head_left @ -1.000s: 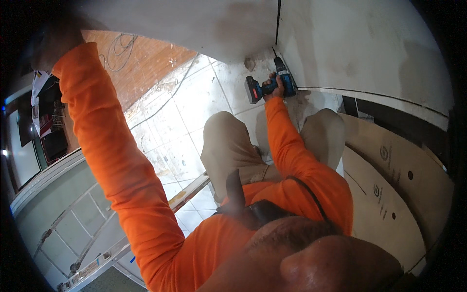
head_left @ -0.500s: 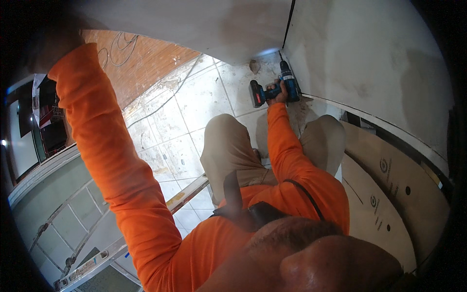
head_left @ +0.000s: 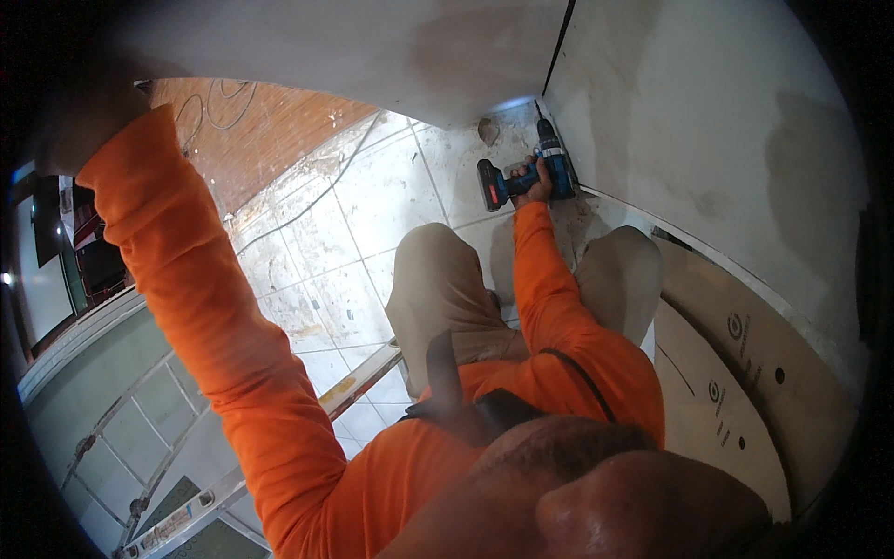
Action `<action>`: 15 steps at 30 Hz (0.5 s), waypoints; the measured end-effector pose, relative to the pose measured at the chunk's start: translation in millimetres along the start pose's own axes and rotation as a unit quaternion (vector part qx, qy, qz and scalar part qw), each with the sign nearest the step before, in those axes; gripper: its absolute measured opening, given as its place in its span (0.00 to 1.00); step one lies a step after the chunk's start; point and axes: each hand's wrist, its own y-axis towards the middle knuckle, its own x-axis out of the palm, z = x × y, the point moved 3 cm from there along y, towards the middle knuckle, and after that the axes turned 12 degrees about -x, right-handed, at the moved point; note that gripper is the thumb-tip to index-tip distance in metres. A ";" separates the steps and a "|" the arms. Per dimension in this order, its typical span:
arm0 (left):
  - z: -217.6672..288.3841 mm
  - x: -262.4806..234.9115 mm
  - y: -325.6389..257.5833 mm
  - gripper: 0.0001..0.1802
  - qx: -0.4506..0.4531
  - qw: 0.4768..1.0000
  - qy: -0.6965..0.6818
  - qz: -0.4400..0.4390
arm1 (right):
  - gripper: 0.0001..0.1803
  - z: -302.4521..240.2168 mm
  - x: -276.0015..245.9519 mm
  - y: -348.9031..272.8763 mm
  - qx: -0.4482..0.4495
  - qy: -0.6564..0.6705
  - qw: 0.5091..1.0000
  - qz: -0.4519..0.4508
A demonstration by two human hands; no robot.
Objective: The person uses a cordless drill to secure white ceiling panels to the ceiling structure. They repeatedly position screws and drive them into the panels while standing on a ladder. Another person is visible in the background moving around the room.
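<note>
gripping drill (head_left: 558,170), right hand (head_left: 534,184) | dirty white tiles (head_left: 396,191) | orange-brown floor (head_left: 270,130) | ladder (head_left: 191,514)

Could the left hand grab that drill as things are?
Probably not: the left hand is stretched out near the edge of the white panel, far from the drill, which the right hand grips.

scuffed white tile floor (head_left: 396,191), thin cable (head_left: 330,186) across it

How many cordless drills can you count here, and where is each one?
1. The blue-and-black cordless drill is in the person's right hand, beside the pale panel on the right. Others could be hidden behind it or in the dark edges.
</note>
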 end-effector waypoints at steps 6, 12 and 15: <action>-15.1 -5.4 16.0 0.62 0.072 0.997 0.026 0.016 | 0.14 -0.9 15.8 -11.2 -0.007 -0.023 1.000 0.015; 3.1 10.9 -6.7 0.61 0.077 0.997 -0.024 0.001 | 0.13 6.8 -4.5 4.5 -0.001 -0.024 0.999 0.031; -17.5 -4.5 17.5 0.62 0.092 0.995 -0.023 0.000 | 0.11 5.0 6.3 -3.6 0.015 -0.019 1.000 -0.011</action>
